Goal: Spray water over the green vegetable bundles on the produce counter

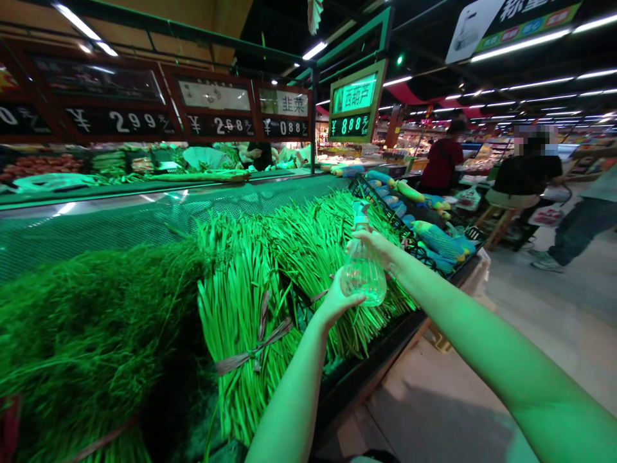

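Note:
A clear spray bottle (365,273) with a pale spray head and a little liquid in its base is held upright between my two hands. My left hand (336,299) cups its lower body from the left, thumb lying across the front. Around the neck, just below the spray head, my right hand (377,248) is closed. Behind and below the bottle lie tied bundles of garlic chives (245,289), long and green. One bundle has a purplish tie (255,350) round it.
Feathery dill-like greens (91,321) fill the left of the stall. Net-wrapped squash (436,241) lie in a black crate at the right. Price signs (214,106) hang above. Several people (525,170) are in the aisle to the right, beside the grey floor (434,399).

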`<state>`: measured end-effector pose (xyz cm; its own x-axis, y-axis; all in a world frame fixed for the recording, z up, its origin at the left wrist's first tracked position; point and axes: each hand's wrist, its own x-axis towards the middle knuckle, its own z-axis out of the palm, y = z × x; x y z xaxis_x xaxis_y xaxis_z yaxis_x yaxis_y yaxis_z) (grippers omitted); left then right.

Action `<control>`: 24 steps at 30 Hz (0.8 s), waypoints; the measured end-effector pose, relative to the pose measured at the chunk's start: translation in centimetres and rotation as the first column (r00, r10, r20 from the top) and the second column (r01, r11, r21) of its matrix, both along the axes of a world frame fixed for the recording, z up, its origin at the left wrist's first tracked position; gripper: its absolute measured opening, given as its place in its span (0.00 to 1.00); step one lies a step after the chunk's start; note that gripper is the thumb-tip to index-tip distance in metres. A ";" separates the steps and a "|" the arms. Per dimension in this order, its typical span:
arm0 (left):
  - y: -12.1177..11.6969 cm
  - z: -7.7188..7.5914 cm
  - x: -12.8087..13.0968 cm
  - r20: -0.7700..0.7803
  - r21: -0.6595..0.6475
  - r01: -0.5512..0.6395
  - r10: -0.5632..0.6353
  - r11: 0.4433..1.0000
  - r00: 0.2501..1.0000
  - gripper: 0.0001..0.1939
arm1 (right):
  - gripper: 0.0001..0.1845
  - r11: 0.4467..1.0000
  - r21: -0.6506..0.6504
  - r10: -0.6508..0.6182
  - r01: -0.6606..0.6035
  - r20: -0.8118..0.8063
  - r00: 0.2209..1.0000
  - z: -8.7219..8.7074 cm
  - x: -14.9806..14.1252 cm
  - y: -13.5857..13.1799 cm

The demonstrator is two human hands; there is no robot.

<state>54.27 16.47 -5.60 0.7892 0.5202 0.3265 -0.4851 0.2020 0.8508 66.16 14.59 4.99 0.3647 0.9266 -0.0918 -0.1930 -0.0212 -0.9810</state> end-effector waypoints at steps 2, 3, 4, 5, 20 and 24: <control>-0.1 0.0 0.0 0.002 -0.001 0.009 -0.009 1.000 1.000 0.39 | 0.02 1.000 0.002 -0.004 0.004 0.002 1.000 -0.1 0.1 0.0; -0.1 0.0 0.1 0.009 -0.002 0.019 -0.019 1.000 1.000 0.39 | 0.02 1.000 -0.001 0.000 0.000 -0.001 1.000 -0.2 0.2 0.0; -0.1 0.0 0.1 0.019 -0.004 0.028 -0.028 1.000 0.999 0.39 | 0.02 1.000 -0.004 0.011 -0.011 -0.007 1.000 -0.2 0.3 0.1; -0.1 -0.1 0.2 0.028 -0.009 0.032 -0.032 0.999 0.999 0.38 | 0.03 1.000 -0.007 0.026 -0.026 -0.015 1.000 -0.2 0.4 0.1; 0.1 -0.1 0.5 0.039 -0.021 -0.082 0.083 0.996 0.996 0.40 | 0.05 0.994 -0.005 0.111 -0.111 0.004 0.994 0.2 0.0 1.1; -0.1 0.0 0.5 0.030 -0.013 -0.097 0.098 0.995 0.995 0.41 | 0.07 0.998 0.010 0.063 -0.063 0.038 0.997 0.3 -0.1 1.0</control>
<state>54.73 16.41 -5.61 0.7243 0.5978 0.3437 -0.5289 0.1618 0.8331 66.02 15.64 5.31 0.3087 0.9487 -0.0687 -0.1541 -0.0214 -0.9878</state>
